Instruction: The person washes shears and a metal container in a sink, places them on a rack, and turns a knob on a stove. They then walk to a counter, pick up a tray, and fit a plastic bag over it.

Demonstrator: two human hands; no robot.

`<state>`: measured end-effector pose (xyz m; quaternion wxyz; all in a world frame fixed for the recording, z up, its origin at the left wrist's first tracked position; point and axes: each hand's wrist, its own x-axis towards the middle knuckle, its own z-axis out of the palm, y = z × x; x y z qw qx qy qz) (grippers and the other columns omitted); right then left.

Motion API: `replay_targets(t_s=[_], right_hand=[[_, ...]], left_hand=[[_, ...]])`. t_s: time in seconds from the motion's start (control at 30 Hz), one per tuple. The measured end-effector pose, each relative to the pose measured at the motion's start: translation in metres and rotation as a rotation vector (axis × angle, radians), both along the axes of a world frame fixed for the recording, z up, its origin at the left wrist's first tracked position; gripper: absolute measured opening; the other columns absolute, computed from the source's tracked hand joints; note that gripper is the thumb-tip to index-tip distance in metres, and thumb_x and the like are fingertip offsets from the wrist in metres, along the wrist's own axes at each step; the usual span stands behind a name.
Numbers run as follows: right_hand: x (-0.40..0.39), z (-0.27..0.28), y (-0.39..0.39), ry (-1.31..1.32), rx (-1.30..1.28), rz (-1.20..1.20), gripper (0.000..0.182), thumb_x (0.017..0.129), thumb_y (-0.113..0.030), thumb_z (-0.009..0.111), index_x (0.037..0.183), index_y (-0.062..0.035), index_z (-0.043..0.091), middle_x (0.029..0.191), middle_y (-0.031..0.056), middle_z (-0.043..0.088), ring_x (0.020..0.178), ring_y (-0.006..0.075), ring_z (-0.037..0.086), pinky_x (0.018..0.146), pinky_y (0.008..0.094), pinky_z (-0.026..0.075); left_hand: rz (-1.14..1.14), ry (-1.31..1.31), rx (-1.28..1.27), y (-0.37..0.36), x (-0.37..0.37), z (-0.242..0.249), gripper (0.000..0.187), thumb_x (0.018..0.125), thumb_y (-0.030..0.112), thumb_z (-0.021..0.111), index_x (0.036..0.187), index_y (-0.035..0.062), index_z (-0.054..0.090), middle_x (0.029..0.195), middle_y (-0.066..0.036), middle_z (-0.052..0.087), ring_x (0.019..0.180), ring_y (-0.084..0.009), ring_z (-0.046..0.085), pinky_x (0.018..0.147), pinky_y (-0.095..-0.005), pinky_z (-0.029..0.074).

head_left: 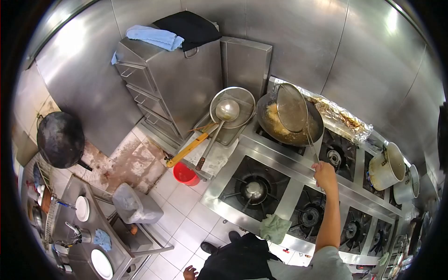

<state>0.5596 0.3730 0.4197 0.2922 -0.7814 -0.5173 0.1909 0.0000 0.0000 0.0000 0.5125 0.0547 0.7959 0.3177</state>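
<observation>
My right hand point(325, 176) is closed around the thin handle of a round wire-mesh strainer point(292, 108). The strainer is over a dark wok point(309, 132) on the back burner and hides part of its inside. Light yellowish food point(274, 117) shows in the wok to the left of the mesh. At the bottom edge, my left hand point(190, 273) hangs low beside my dark apron point(235, 261), partly cut off. Its fingers look loosely apart, with nothing visible in them.
A ladle point(227, 110) rests across a round sieve point(247, 122) beside the stove. Crumpled foil point(345, 114) lines the back. Pots point(386, 166) stand at right. A green cloth point(275, 228) hangs at the front edge; a red bucket point(185, 174) stands on the floor.
</observation>
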Motion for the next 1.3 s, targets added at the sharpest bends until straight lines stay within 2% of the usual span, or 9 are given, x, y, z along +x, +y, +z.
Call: replay_targets(t_s=[0.3, 0.5, 0.57, 0.7, 0.77, 0.83, 1.0, 1.03, 1.3], right_hand=[[-0.004, -0.017, 0.013, 0.203, 0.109, -0.046, 0.024, 0.083, -0.014, 0.042, 0.081, 0.0049, 0.056, 0.052, 0.0064, 0.050, 0.031, 0.0136, 0.043, 0.033, 0.0274, 0.031], [0.004, -0.043, 0.042, 1.161, 0.180, -0.072, 0.031, 0.082, -0.018, 0.051, 0.103, 0.0038, 0.054, 0.053, -0.0058, 0.037, 0.037, 0.0044, 0.030, 0.032, 0.0185, 0.020], [0.005, -0.063, 0.061, 1.271, 0.158, -0.136, 0.031, 0.082, -0.018, 0.054, 0.108, -0.0025, 0.054, 0.050, -0.0071, 0.028, 0.036, 0.0023, 0.023, 0.032, 0.0190, 0.017], [-0.028, -0.090, 0.048, 1.301, 0.215, -0.082, 0.021, 0.087, -0.020, 0.051, 0.103, -0.0070, 0.053, 0.050, -0.0065, 0.034, 0.034, 0.0023, 0.029, 0.027, 0.0196, 0.024], [-0.066, -0.068, 0.020, 1.295, 0.218, -0.001, 0.020, 0.088, -0.021, 0.048, 0.103, -0.0070, 0.051, 0.048, -0.0058, 0.032, 0.031, 0.0040, 0.029, 0.026, 0.0201, 0.024], [-0.094, -0.053, -0.005, 1.111, -0.046, -0.005, 0.028, 0.085, -0.034, 0.051, 0.065, -0.0143, 0.047, 0.045, 0.0009, 0.037, 0.032, 0.0088, 0.029, 0.027, 0.0223, 0.022], [-0.188, -0.076, -0.046, 1.683, -0.390, 0.534, 0.021, 0.087, -0.019, 0.046, 0.080, -0.0017, 0.056, 0.052, 0.0027, 0.044, 0.039, 0.0121, 0.038, 0.034, 0.0257, 0.031], [-0.224, -0.096, -0.053, 1.559, -0.273, 0.644, 0.019, 0.090, -0.022, 0.043, 0.099, -0.0070, 0.050, 0.046, -0.0049, 0.031, 0.029, 0.0063, 0.028, 0.025, 0.0209, 0.024], [-0.494, -0.151, -0.074, 1.368, -0.788, 0.756, 0.012, 0.087, -0.018, 0.051, 0.094, -0.0081, 0.050, 0.055, -0.0046, 0.033, 0.043, 0.0064, 0.034, 0.036, 0.0227, 0.028]], left_hand=[[0.016, 0.018, -0.044, -0.003, 0.009, 0.023, 0.034, 0.077, 0.014, 0.056, 0.110, 0.0069, 0.052, 0.086, -0.014, 0.063, 0.064, -0.0231, 0.063, 0.050, -0.0376, 0.050], [-0.115, 0.137, -0.047, -0.003, 0.017, 0.023, 0.033, 0.077, 0.018, 0.056, 0.107, 0.0047, 0.054, 0.086, -0.014, 0.063, 0.065, -0.0205, 0.064, 0.055, -0.0329, 0.052], [-0.432, 0.421, -0.187, -0.005, 0.016, 0.020, 0.034, 0.076, 0.025, 0.056, 0.103, 0.0048, 0.058, 0.082, -0.015, 0.064, 0.062, -0.0203, 0.063, 0.062, -0.0309, 0.051], [-0.167, 0.292, -0.154, -0.008, 0.018, 0.088, 0.035, 0.075, 0.031, 0.055, 0.103, 0.0111, 0.060, 0.078, -0.012, 0.064, 0.074, -0.0198, 0.063, 0.071, -0.0312, 0.049], [-0.140, 0.297, -0.139, -0.009, 0.015, 0.081, 0.034, 0.075, 0.031, 0.055, 0.103, 0.0121, 0.060, 0.079, -0.012, 0.065, 0.075, -0.0211, 0.063, 0.072, -0.0315, 0.049], [-0.126, 0.285, -0.135, -0.011, 0.015, 0.079, 0.033, 0.075, 0.030, 0.054, 0.102, 0.0131, 0.061, 0.081, -0.012, 0.065, 0.076, -0.0224, 0.063, 0.072, -0.0318, 0.049], [-0.077, 0.319, -0.108, -0.031, 0.015, 0.074, 0.034, 0.077, 0.035, 0.053, 0.101, 0.0122, 0.061, 0.092, -0.012, 0.063, 0.086, -0.0247, 0.060, 0.078, -0.0314, 0.047], [-0.056, 0.304, -0.108, -0.035, 0.013, 0.075, 0.034, 0.078, 0.036, 0.053, 0.101, 0.0118, 0.060, 0.095, -0.012, 0.063, 0.089, -0.0248, 0.060, 0.079, -0.0312, 0.047], [0.100, 0.124, -0.277, -0.158, 0.015, 0.021, 0.037, 0.075, 0.031, 0.057, 0.107, 0.0116, 0.058, 0.080, -0.013, 0.064, 0.069, -0.0201, 0.062, 0.064, -0.0310, 0.050]])
